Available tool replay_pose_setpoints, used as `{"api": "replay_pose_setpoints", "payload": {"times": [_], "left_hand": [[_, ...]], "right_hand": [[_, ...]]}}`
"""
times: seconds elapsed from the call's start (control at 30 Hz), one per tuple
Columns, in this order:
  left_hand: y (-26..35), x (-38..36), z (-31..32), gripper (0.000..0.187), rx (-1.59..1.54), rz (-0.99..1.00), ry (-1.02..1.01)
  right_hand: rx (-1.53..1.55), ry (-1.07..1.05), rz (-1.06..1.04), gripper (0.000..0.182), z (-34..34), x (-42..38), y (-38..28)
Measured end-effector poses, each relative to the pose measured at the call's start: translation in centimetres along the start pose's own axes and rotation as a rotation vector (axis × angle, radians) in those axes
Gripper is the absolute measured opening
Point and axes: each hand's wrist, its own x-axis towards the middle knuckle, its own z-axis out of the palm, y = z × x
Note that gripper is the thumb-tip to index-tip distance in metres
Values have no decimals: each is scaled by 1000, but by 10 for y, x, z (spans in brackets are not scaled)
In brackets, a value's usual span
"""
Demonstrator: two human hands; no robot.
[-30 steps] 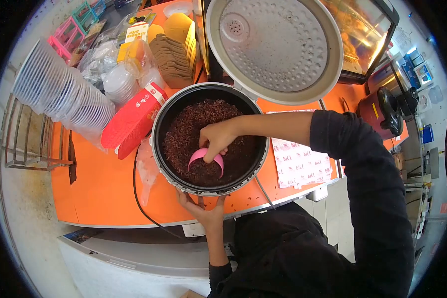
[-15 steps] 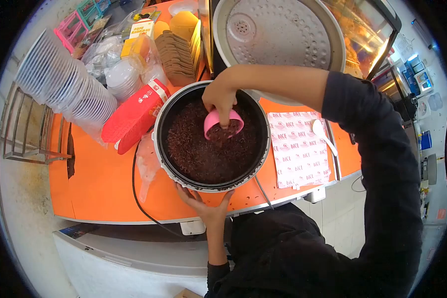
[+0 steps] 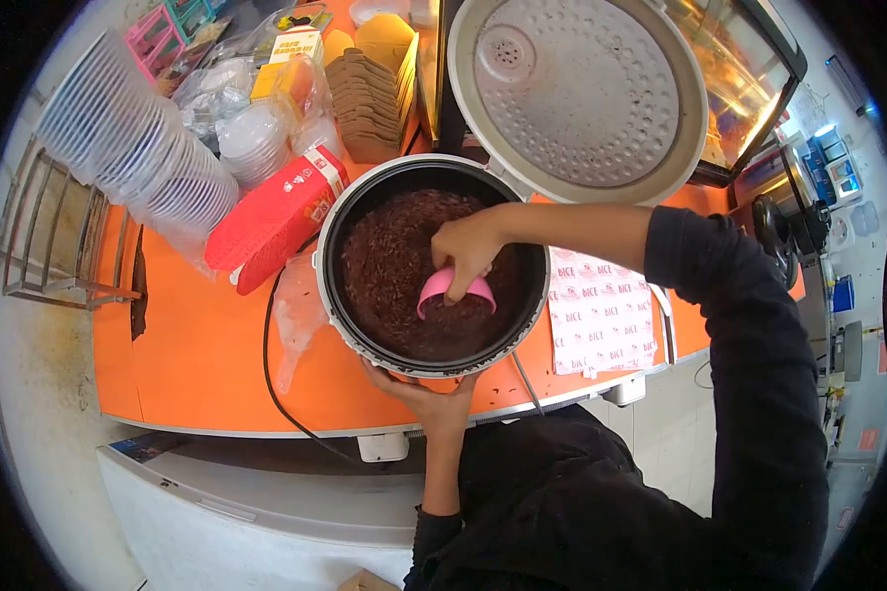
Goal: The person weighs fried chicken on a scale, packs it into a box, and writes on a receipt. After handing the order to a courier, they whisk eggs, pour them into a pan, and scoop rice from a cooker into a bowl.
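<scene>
A round rice cooker [image 3: 330, 286] with a black inner pot stands on the orange counter, full of dark reddish-brown cooked rice [image 3: 379, 266]. Inside it, my right hand [image 3: 466, 254] grips a small pink bowl [image 3: 432, 288]. My thumb reaches down over the bowl, whose rounded side is turned up and whose lower edge meets the rice. At the near side, my left hand [image 3: 429, 399] clasps the cooker's outer wall from below, with its fingertips partly hidden under the rim. The cooker's grey lid [image 3: 581, 94] is raised behind the pot.
Stacked plastic cups [image 3: 133, 148], a red packet [image 3: 276, 217] and brown paper boxes [image 3: 365, 103] are at the left and back. Printed wrapping paper [image 3: 601, 315] lies right of the cooker. A lit glass display case [image 3: 749, 79] is behind. A black cable [image 3: 269, 345] crosses the counter's front edge.
My right hand has moved lower in the pot, and the bowl has tipped from facing me to rounded side up against the rice. My left hand stays on the cooker. The view has shifted slightly.
</scene>
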Motion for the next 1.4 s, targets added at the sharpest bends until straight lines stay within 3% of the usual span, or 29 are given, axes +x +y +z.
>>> {"api": "replay_pose_setpoints", "payload": {"times": [0.23,0.67,0.87,0.93,0.97,1.03,1.07,1.13,1.17,1.23,1.27,1.33,1.37,1.4], "left_hand": [[-3,0,-1,129,-26,3,-4],[-2,-3,-5,129,-33,-14,-15],[3,6,-33,121,-198,140,-64],[21,11,-41,108,-304,148,144],[33,15,-45,108,-301,166,154],[63,24,-48,78,-354,220,337],[77,25,-47,78,-354,245,354],[102,24,-40,62,-695,89,196],[107,25,-31,62,-699,118,203],[112,30,-13,58,-1091,-344,-17],[98,38,-3,58,-1090,-321,-19],[63,56,16,53,-1783,-482,-830],[76,61,24,53,-1774,-471,-839],[92,66,35,51,-1443,-559,-505]], "right_hand": [[158,-82,-164,45,5,19,-16],[157,-259,-54,47,-10,6,-11],[413,-123,8,43,-1,-25,-14],[647,38,19,43,8,-30,-11],[633,45,5,43,14,-36,-11],[1014,256,-19,42,29,-50,-13],[1167,280,-43,40,36,-53,-13],[1351,489,-67,35,49,-68,-31],[1451,525,-115,39,56,-72,-35],[1588,626,-201,38,67,-83,-50],[1673,687,-232,38,73,-87,-56],[1743,662,-372,34,86,-88,-56],[1700,730,-327,37,88,-95,-63],[1699,735,-341,37,91,-96,-65]]}}
